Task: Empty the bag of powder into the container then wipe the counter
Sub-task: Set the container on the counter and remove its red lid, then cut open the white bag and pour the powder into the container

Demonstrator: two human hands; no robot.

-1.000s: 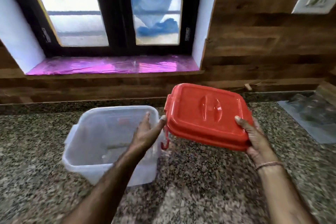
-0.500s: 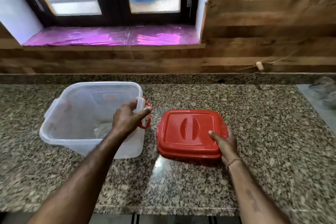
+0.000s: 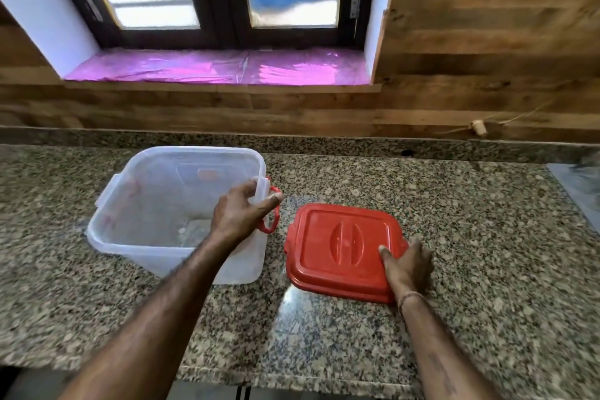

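A clear plastic container with red clip handles stands open on the granite counter, left of centre; a little pale residue lies on its floor. My left hand grips its right rim, thumb inside and index finger outside. Its red lid lies flat on the counter just to the right. My right hand holds the lid's near right corner, thumb on top and fingers round the edge. No bag of powder or cloth is in view.
A wooden backsplash and a window with a pink-lined sill run behind the counter. A grey sheet with something clear on it sits at the far right edge. The counter's front edge is close below my arms.
The lid came down from mid-air onto the counter right of the container and now lies still under my right hand. My left hand took hold of the container's rim. The view tilted down.
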